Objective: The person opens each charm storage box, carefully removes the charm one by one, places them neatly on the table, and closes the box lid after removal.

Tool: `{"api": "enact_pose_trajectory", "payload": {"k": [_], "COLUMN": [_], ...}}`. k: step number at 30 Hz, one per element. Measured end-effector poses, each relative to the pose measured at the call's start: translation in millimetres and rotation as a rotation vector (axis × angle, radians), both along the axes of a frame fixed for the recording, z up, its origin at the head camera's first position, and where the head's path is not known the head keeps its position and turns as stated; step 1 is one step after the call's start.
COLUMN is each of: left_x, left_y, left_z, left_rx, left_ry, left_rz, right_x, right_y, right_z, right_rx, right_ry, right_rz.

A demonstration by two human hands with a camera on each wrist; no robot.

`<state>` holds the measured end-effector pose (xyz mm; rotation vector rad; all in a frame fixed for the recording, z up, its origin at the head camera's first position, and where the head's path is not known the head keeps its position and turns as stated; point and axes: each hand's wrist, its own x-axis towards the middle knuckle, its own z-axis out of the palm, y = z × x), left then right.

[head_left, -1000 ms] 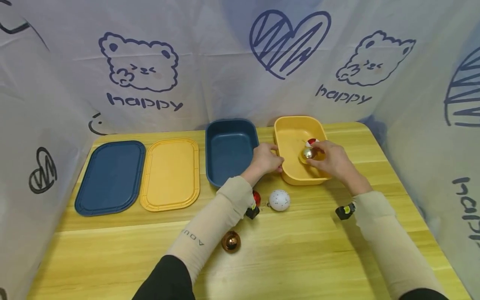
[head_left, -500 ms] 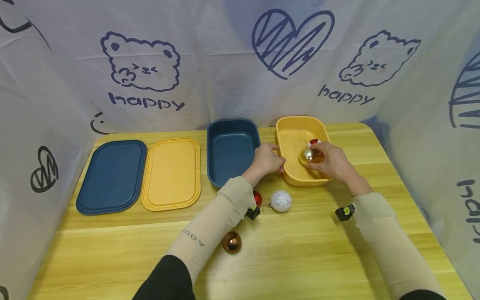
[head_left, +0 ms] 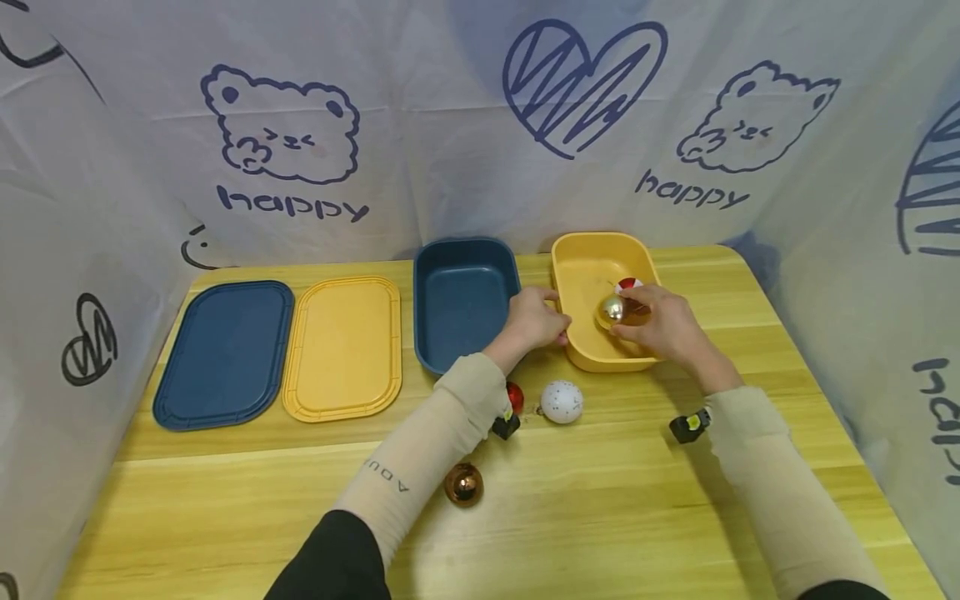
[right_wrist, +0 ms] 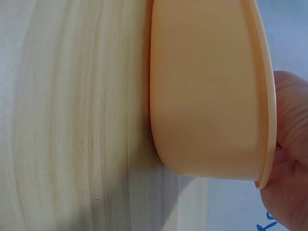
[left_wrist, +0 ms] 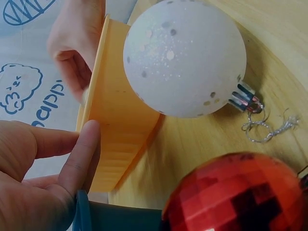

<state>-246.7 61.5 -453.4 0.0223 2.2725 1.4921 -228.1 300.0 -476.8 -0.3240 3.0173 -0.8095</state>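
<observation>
My left hand (head_left: 534, 318) pinches the near-left rim of a yellow plastic box (head_left: 600, 364); the left wrist view shows thumb and fingertip meeting at that rim. Inside the box, my right hand (head_left: 670, 323) has its thumb and fingers curled about a shiny gold Christmas ball (head_left: 612, 309). A red-and-white ball (head_left: 628, 284) lies just behind it, partly covered by the fingers. On the table, a white speckled Christmas ball (head_left: 562, 402) rests beside a faceted red one (left_wrist: 236, 197), half hidden by the left sleeve in the head view. In the right wrist view the box wall hides the right fingertips.
A dark blue box (head_left: 461, 258) stands left of the yellow one. Farther left lie a yellow lid (head_left: 342, 350) and a blue lid (head_left: 222, 356), flat on the wooden table (head_left: 600, 517). A copper-brown ball (head_left: 463, 485) sits beside the left forearm. Cloth walls (head_left: 435, 75) enclose the table.
The gold ball has shifted slightly left relative to the right fingers. Both hands otherwise stay nearly where they were, and the whole head view has moved a little.
</observation>
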Motion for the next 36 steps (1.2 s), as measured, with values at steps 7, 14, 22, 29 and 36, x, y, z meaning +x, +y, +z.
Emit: {"api": "enact_pose_trajectory", "payload": {"k": [7, 14, 22, 29, 36], "left_x": [-1.1, 0.3, 3.4, 4.3, 10.1], "left_y": [0, 1, -3, -24, -54], "left_z": [-0.9, -0.2, 0.8, 8.9, 20.3], "left_rx": [-0.018, -0.048, -0.044, -0.062, -0.095], "left_ry": [0.010, 0.037, 0.073, 0.201, 0.325], "left_rz": [-0.011, -0.008, -0.026, -0.068, -0.081], "right_x": [4.4, 14.2, 36.5, 56.4, 72.4], "right_y": [0, -6, -23, -39, -55], "right_z": [3.5, 14.6, 34.2, 40.5, 38.3], "right_rx": [-0.103, -0.258, -0.365, -0.366, -0.379], "right_ry": [-0.009, 0.001, 0.008, 0.023, 0.051], "right_rz": [-0.031, -0.021, 0.039, 0.139, 0.261]}}
